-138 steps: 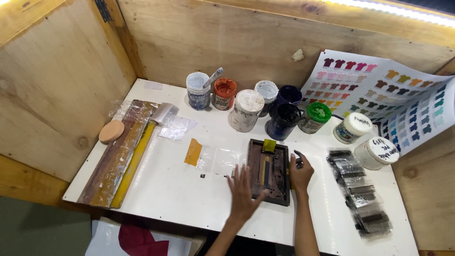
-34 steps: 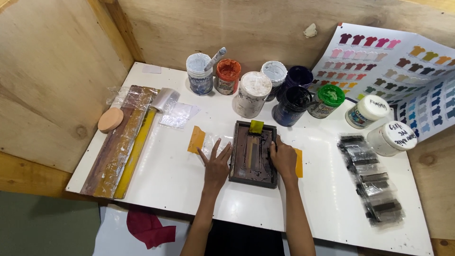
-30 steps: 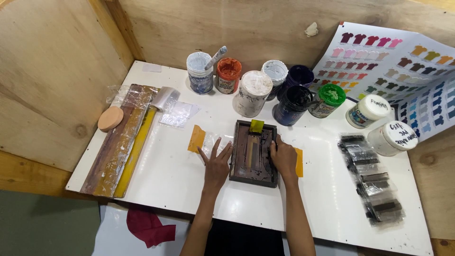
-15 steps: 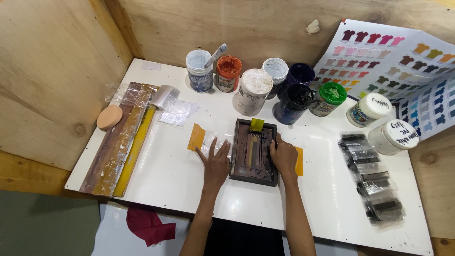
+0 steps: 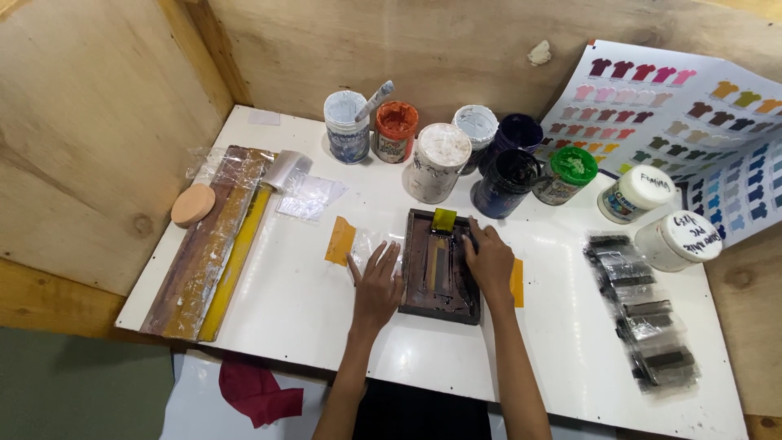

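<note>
While both press flat, left hand (image 5: 377, 281), right hand (image 5: 489, 262), dark screen frame (image 5: 441, 267).

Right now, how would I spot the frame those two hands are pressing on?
Look at the white table, just in front of the row of paint jars. The dark brown rectangular frame lies flat between the left hand and right hand, with a small yellow-green tab on its far edge.

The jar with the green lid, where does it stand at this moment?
In the head view the jar with the green lid stands in the back row of paint jars, right of the dark blue open jar and left of the white-lidded jar.
</note>
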